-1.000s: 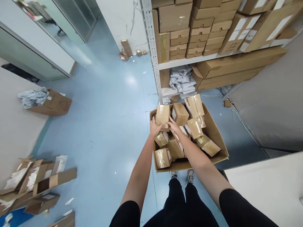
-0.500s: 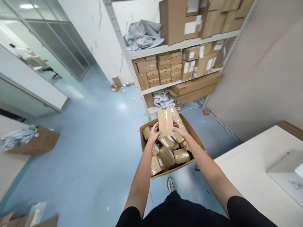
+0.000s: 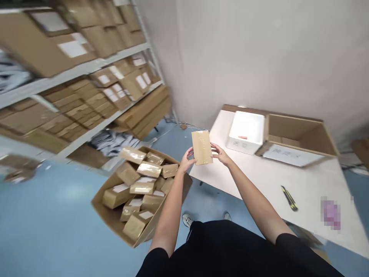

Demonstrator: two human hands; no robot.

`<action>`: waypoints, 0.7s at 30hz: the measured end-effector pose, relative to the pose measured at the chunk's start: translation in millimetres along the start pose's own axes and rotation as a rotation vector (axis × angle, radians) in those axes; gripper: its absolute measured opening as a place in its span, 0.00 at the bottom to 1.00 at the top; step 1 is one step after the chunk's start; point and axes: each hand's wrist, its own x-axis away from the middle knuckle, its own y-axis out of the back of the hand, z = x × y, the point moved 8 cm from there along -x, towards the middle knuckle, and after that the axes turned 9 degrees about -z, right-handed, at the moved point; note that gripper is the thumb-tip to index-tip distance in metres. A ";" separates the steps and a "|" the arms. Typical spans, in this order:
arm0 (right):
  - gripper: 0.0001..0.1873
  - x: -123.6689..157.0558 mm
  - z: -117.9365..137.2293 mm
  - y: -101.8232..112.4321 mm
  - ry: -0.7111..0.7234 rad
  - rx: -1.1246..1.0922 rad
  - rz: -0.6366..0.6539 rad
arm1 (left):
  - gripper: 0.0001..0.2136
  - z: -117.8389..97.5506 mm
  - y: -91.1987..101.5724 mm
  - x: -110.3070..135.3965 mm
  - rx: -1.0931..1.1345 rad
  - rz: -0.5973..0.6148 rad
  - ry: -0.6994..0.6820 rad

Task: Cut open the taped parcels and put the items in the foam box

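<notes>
A small taped cardboard box [image 3: 202, 147] is held up between my two hands, in front of the white table's left edge. My left hand [image 3: 187, 159] grips its left side, thumb toward the near face. On the opposite side, my right hand [image 3: 220, 154] presses the box with its fingers and thumb. Clear tape runs down the face turned to me. Below and to the left, a large open carton [image 3: 99, 209] is filled with several similar taped boxes, some bearing white labels. My left forearm passes in front of the carton's right part.
On the white table [image 3: 259, 173] stand a white bin [image 3: 245, 132] and an open cardboard box [image 3: 300, 134]. A black and yellow utility knife [image 3: 289, 198] lies nearer, left of a blurred purple patch. Shelves [image 3: 86, 69] of cartons line the left.
My view and body have turned right, from the large carton toward the white table. The small box has moved along, away from above the carton, still in both hands.
</notes>
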 end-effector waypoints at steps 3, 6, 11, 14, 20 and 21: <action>0.48 48.2 -2.0 106.1 -0.039 -0.006 -0.163 | 0.45 23.6 -110.4 -16.0 -0.017 0.191 0.062; 0.48 94.4 -10.1 182.9 -0.082 -0.003 -0.311 | 0.45 47.1 -198.6 -19.6 0.028 0.340 0.124; 0.50 157.5 -66.3 250.5 -0.242 -0.046 -0.556 | 0.43 101.9 -290.4 -12.2 0.014 0.548 0.265; 0.51 187.0 -116.9 260.4 -0.375 -0.082 -0.691 | 0.43 145.6 -321.2 -5.7 -0.031 0.646 0.379; 0.53 222.6 -184.6 255.2 -0.562 -0.110 -0.914 | 0.43 209.1 -347.1 6.3 -0.132 0.729 0.564; 0.52 224.7 -188.2 254.0 -0.571 -0.089 -0.917 | 0.43 212.8 -346.2 6.1 -0.157 0.726 0.571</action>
